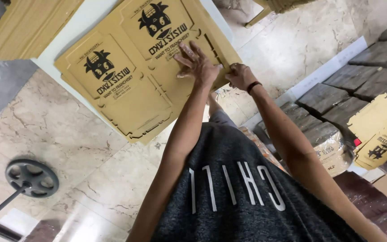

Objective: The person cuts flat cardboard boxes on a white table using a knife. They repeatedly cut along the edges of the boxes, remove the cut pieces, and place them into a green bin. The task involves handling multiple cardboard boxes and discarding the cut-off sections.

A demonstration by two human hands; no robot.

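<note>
I am watching the flat brown die-cut cardboard box blank [135, 76] with black printing, lying on the white surface [75, 27] in the upper middle of the frame. My left hand [198, 62] is pressing it, fingers spread; my right hand [240, 75] is pinching its overhanging edge. Pulling unevenly could, I judge, crease a flap or slide the blank onto the marble floor [90, 170].

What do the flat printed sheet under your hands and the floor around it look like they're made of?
Flat sheet: looks like brown corrugated cardboard, matte, with die-cut slots and black print. Floor: looks like polished marble or a marble-look tile, beige with darker veins, grout lines and some sheen.
</note>
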